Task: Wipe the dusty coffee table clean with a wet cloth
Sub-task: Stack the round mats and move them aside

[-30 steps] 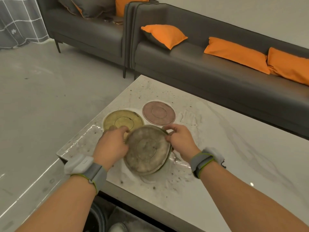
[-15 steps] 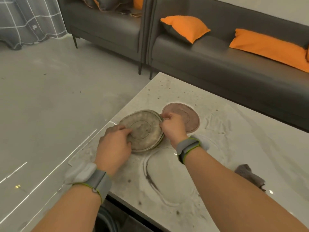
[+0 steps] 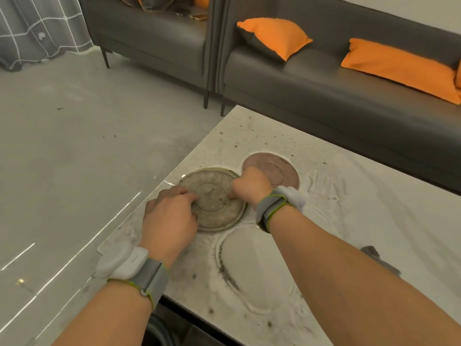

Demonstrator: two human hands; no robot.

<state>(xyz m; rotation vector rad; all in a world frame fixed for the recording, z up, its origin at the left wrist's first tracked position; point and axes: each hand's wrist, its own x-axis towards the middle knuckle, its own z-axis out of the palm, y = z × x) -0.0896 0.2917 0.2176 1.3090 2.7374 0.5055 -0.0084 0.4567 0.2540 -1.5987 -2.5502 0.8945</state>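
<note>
Although its pale marble-patterned top shows through in places, the low rectangular coffee table surface (image 3: 374,221) is coated with a film of whitish dust and scattered dark specks, thickest along the near-left corner. Just toward the camera from the hands lies a cleaner oval patch (image 3: 259,268) ringed by a dark smear of grime, and finger-like streaks mark the dust to the right of the discs. A round, flat, dust-grey disc (image 3: 214,199) with a thin circle drawn at its centre sits near the left corner, lying on top of a yellowish disc of which only a thin rim (image 3: 212,169) peeks out at the far side. The left hand (image 3: 169,218) grips the grey disc's near-left edge, its fingers curled over the rim; the right hand (image 3: 252,186) has its fingers curled down on the disc's far-right edge, pinching it there. Just beside that hand, touching or nearly touching the grey disc, lies a reddish-brown round disc (image 3: 279,171) with the same central circle. Both wrists carry grey bands with white modules. A crumpled dark grey cloth (image 3: 374,253) rests on the surface to the right, partly hidden behind the right forearm, well apart from the discs. Beyond the surface stand dark grey sofas (image 3: 324,96) with orange cushions (image 3: 277,36).
</note>
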